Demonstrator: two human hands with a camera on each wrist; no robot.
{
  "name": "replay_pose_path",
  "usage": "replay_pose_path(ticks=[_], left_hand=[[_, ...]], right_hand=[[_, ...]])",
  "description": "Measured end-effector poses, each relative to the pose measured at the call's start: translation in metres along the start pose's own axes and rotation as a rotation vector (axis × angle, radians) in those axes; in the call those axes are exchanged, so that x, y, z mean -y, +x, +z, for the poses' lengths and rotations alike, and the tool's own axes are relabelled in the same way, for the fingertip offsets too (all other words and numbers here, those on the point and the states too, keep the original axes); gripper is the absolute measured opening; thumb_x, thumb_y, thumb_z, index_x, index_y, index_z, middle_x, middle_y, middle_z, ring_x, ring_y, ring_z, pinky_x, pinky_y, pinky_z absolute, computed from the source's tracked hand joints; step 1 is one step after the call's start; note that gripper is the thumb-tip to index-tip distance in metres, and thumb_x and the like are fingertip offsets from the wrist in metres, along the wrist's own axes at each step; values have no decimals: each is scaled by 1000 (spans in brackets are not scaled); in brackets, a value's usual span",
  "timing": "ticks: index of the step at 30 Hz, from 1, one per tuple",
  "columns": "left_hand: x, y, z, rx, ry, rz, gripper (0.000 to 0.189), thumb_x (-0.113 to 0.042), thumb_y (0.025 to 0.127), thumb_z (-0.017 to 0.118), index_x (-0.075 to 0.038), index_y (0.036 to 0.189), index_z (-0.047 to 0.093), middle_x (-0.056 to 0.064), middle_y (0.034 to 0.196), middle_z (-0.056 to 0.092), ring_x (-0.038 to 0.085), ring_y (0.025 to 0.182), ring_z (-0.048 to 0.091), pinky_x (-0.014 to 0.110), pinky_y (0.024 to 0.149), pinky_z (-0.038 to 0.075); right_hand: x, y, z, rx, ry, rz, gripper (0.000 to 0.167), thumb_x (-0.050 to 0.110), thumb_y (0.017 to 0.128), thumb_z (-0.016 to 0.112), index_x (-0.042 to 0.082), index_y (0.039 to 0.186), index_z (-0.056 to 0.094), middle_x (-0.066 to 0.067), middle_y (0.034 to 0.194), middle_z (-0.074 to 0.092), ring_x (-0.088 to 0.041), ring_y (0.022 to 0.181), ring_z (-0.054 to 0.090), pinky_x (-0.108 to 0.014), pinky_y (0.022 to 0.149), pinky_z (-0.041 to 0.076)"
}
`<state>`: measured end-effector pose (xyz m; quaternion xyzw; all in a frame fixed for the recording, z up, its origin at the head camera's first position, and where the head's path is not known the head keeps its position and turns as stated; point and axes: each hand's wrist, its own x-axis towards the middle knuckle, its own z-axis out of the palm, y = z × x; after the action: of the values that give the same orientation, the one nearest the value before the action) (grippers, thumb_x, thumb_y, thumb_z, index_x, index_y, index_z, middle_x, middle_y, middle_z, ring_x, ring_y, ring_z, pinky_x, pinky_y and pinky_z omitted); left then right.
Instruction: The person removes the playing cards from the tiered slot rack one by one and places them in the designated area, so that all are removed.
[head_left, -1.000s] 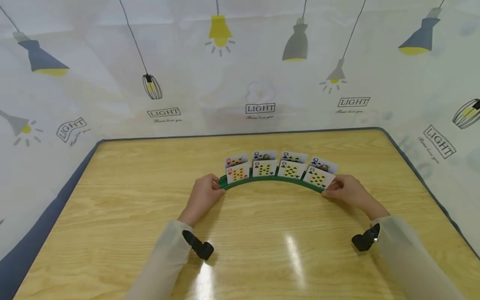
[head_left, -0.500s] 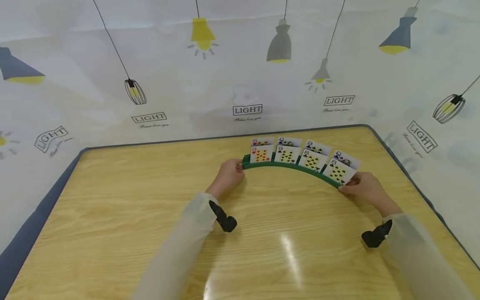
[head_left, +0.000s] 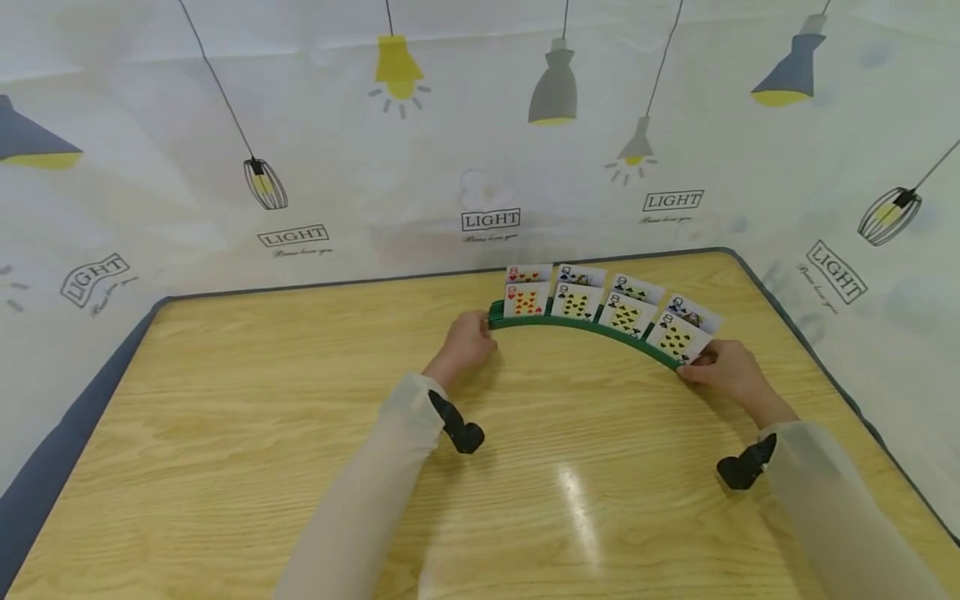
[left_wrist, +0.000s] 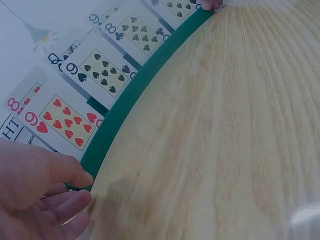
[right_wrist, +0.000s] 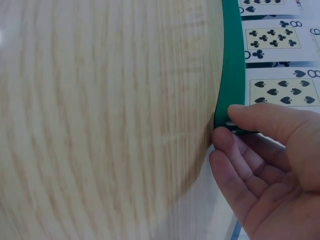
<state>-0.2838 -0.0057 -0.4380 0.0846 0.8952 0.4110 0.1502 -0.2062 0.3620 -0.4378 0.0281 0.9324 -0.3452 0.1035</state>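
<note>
A curved green card holder stands at the back right of the table with playing cards upright in two rows. Its front row has a nine of hearts, a nine of spades, an eight of clubs and an eight of spades. Partly covered behind them are an eight of hearts, two queens and a nine. My left hand pinches the holder's left end. At the right end, my right hand grips it between thumb and fingers, beside the eight of spades.
The wooden table has a dark edge along the back. Close behind it rises a pale wall covering printed with lamps. A black wrist camera sits on the left sleeve, another on the right.
The card holder has moved right and farther back with both hands on it. Its left end has swung away more than its right. The head view has also shifted slightly right.
</note>
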Motion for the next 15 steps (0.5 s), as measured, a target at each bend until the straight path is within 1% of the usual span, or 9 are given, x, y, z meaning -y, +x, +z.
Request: replay_pose_path(ticks=[2, 7, 9, 11, 15], left_hand=[[1, -2, -1, -17, -17, 4, 44, 4, 82, 57, 8, 124, 48, 17, 111, 55, 23, 96, 51, 35, 85, 44], [5, -10, -1, -50, -63, 13, 42, 4, 81, 57, 8, 122, 50, 19, 110, 55, 24, 94, 52, 36, 82, 45], [6, -12, -1, -55, -78, 8, 44, 4, 81, 57, 8, 124, 49, 20, 112, 54, 24, 95, 52, 35, 82, 45], [7, -14, -2, -59, -95, 4, 42, 4, 81, 58, 7, 122, 50, 20, 112, 54, 24, 93, 53, 34, 79, 46], [9, -18, -3, -63, -94, 8, 39, 2, 82, 59, 8, 120, 51, 20, 110, 54, 23, 89, 53, 33, 75, 47]], right_hand=[[1, 1, 1, -4, -6, -7, 49, 19, 84, 66, -17, 114, 50, -24, 94, 61, -29, 83, 58, -34, 65, 47], [4, 2, 3, -5, -11, -10, 48, 19, 85, 65, -17, 113, 50, -24, 94, 61, -29, 82, 58, -34, 65, 47], [5, 3, 4, 1, 1, -5, 48, 18, 85, 65, -17, 114, 49, -24, 94, 61, -28, 81, 59, -34, 65, 47], [6, 3, 5, 5, 14, -1, 48, 18, 86, 65, -17, 115, 49, -24, 95, 61, -26, 81, 59, -33, 65, 48], [9, 4, 7, 11, 27, 9, 49, 18, 86, 64, -17, 116, 48, -24, 96, 60, -26, 82, 59, -33, 65, 48]])
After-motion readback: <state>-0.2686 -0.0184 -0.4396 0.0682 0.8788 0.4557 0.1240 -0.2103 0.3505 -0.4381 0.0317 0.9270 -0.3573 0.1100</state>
